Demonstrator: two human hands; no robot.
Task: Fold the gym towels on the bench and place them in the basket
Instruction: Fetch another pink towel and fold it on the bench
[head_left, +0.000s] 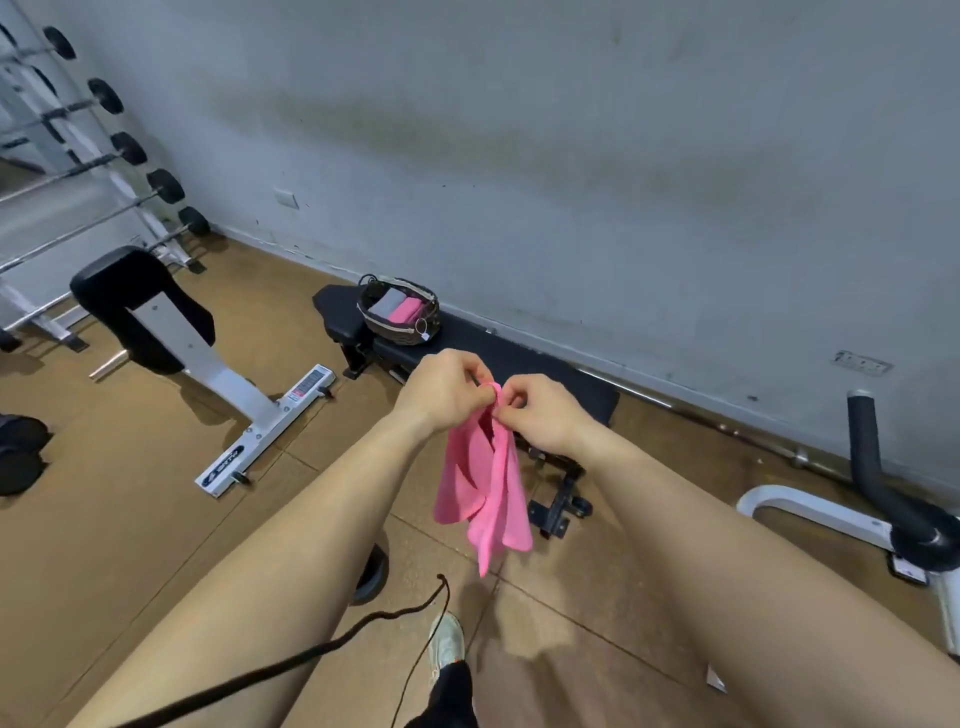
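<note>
As it hangs, the pink towel (488, 467) is pinched by fingers of the left hand (441, 387) and right hand (545, 410). Folded towels (396, 307) are held in the basket (397, 335).

Left grip (447, 387), right grip (545, 410), both raised, pinching

One wide-angle view is taken from the head, directed forward and downward onto the bench (478, 338), seen from nearby above.
</note>
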